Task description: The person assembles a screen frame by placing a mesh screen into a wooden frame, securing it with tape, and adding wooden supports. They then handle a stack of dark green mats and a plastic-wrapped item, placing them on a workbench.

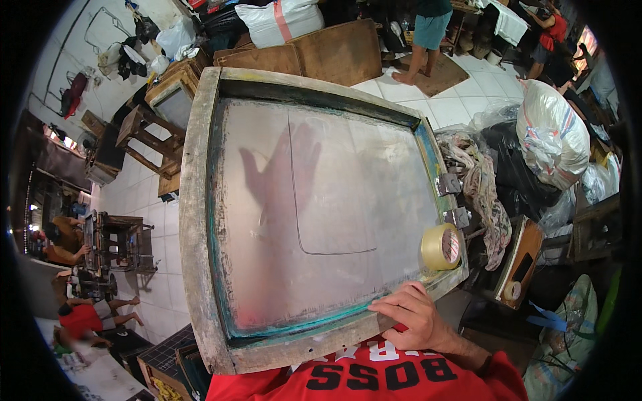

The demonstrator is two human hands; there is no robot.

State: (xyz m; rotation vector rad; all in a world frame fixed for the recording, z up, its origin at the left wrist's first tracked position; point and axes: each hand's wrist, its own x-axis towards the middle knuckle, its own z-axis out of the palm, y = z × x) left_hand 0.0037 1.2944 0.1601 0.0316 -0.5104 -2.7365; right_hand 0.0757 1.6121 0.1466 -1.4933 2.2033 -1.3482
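Note:
A wooden screen-printing frame [194,220] with translucent mesh [361,214] is tilted up in front of me. Through the mesh shows the blurred shape of my left hand [284,170], behind it, palm flat and fingers stretched out. A thin dark line [295,207] runs down the mesh and bends right with a rounded corner. My right hand [411,314] grips the near wooden edge, fingers over the rim. A roll of clear yellowish tape [439,247] rests at the near right corner. Two metal hinge pieces [448,184] sit on the right side.
Crumpled cloth [475,187], black plastic bags [515,160] and a stuffed white sack [552,134] lie at right. A wooden stool [144,137] stands at left; wooden boards [334,53] lean beyond the frame. Other people are at far left and far right, with one standing at the back [428,40].

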